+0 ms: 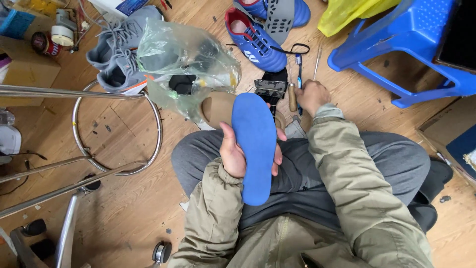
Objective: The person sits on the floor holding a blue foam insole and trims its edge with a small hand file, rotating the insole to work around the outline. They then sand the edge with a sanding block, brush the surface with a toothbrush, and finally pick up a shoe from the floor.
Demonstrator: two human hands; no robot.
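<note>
My left hand [233,154] grips a blue shoe insole [255,144] upright over my lap, fingers wrapped around its edges. My right hand [311,95] reaches forward to the wooden floor and rests closed by a wooden-handled tool [292,97], next to a blue-handled brush [299,69] and a thin metal tool [317,63]. Whether it grips anything is unclear. A black object [270,88] lies just beyond the insole. A tan shoe [217,108] lies below the insole's top, partly hidden.
Blue sports shoes [254,40] with a grey insole [279,19] lie ahead. Grey sneakers [119,49] and a crumpled clear plastic bag [186,62] sit left. A blue plastic stool [406,44] stands right, a metal stool frame [116,129] left, a yellow bag [347,12] at top.
</note>
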